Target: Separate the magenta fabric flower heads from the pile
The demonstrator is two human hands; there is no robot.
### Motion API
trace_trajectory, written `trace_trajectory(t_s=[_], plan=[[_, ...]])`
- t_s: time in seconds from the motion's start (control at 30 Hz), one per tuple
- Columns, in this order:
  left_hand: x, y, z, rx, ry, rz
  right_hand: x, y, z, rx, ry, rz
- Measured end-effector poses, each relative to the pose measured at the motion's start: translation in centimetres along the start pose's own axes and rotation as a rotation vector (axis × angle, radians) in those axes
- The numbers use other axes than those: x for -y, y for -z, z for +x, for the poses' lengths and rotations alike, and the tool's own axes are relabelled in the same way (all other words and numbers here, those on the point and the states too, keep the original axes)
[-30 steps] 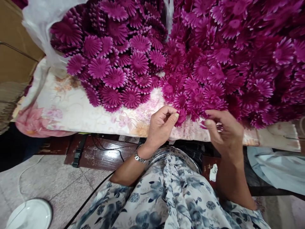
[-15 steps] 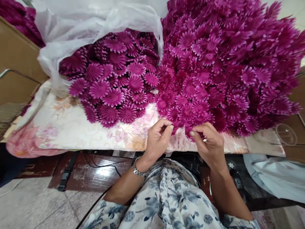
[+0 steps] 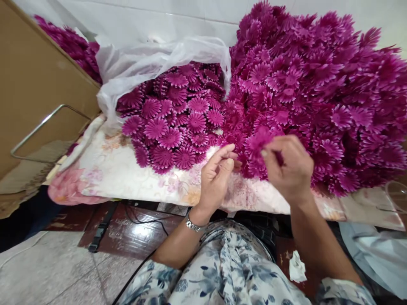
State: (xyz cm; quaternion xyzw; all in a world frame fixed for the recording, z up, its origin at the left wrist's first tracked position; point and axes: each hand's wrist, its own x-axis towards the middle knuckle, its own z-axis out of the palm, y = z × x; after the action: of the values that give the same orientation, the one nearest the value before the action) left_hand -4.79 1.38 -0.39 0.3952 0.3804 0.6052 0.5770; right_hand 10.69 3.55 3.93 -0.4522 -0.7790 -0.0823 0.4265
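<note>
My right hand (image 3: 291,169) is raised at the front of the large heap of purple fabric flowers (image 3: 318,97). Its thumb and index finger pinch a slightly blurred purple fabric flower (image 3: 261,137). Beside it, over the front of the cloth, my left hand (image 3: 214,180) holds nothing, its fingers loosely curled and apart from the thumb. A smaller pile of flat, many-petalled purple flower pieces (image 3: 171,137) spills out of a white plastic bag (image 3: 127,70) to the left of the heap.
A floral cloth (image 3: 127,178) covers the table. At the left stands a cardboard box (image 3: 41,76) with a bent metal wire (image 3: 38,131), and more purple flowers (image 3: 70,44) lie behind it. A white tiled wall (image 3: 190,21) rises at the back. Crumpled paper (image 3: 297,267) lies below the table edge.
My right hand has risen towards the heap with a flower in its pinch. The left hand's fingers have parted from their pinch. The view has shifted, showing more wall and box.
</note>
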Motion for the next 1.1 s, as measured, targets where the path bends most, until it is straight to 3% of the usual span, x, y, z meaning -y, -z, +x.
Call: trace_trajectory(t_s=[0.03,0.17,0.27,0.4,0.5,0.6,0.7,0.77,0.93,1.1], plan=[[-0.2,0.4,0.1,-0.017,-0.005,-0.013,-0.9,-0.2,1.0,-0.013,-0.004,-0.074],[-1.5,2.6,0.2,-0.035,-0.038,0.125,-3.8,-0.9,3.5,0.177,-0.054,-0.297],[-2.4,4.7,0.2,-0.096,-0.08,0.247,-4.3,-0.8,3.9,0.185,-0.052,-0.359],[-3.0,6.2,0.4,-0.235,-0.174,0.312,-1.4,-2.2,4.5,0.131,0.083,-0.261],[-2.9,6.2,0.1,-0.263,-0.216,0.359,2.7,-5.7,5.3,0.31,0.254,-0.057],[-2.5,6.2,-0.4,-0.297,-0.258,0.334,5.9,-10.2,6.1,0.462,0.362,-0.017],[-2.4,7.1,-0.3,-0.42,-0.283,0.307,6.9,-13.4,6.5,0.501,0.427,-0.035],[-2.5,8.0,0.2,-0.466,-0.257,0.271,6.8,-14.3,6.6,0.479,0.46,-0.014],[-2.7,9.4,1.4,-0.45,-0.14,0.095,5.7,-12.8,6.8,0.306,0.318,0.186],[-3.4,7.8,1.1,-0.446,-0.116,-0.049,5.4,-9.0,5.8,0.289,0.025,0.511]])
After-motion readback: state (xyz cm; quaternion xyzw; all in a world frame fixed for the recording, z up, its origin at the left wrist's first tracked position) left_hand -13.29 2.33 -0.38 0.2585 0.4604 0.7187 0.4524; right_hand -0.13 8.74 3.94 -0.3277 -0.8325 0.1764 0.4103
